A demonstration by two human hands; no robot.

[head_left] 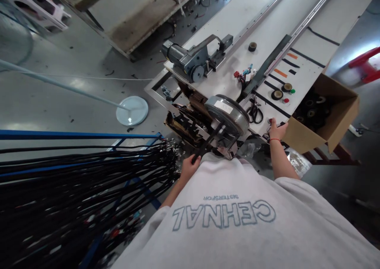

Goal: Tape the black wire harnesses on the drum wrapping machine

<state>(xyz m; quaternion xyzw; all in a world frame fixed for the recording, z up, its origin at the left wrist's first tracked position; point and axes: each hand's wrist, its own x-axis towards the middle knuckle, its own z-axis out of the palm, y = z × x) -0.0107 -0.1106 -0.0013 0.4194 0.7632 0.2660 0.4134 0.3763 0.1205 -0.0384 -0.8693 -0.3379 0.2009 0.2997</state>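
My left hand [190, 168] is closed round the end of a black wire harness [204, 144], just in front of my shirt. That harness runs up toward a round grey taping machine head [230, 112] with a white label. My right hand [277, 131] is at the near corner of the white workbench [268, 107], fingers curled by a small red and dark part; what it grips is not clear. Black-handled scissors [255, 112] lie between that hand and the round head. Coloured connectors [245, 75] rest farther up the bench beside a dark metal bar [267, 65].
A grey motor unit [185, 59] is mounted at the bench's left edge. Tape rolls [277, 94] lie near green and red buttons [285, 100]. On the right stands an open cardboard box [341, 122]. A blue rack [89, 134] with many black harnesses fills the lower left.
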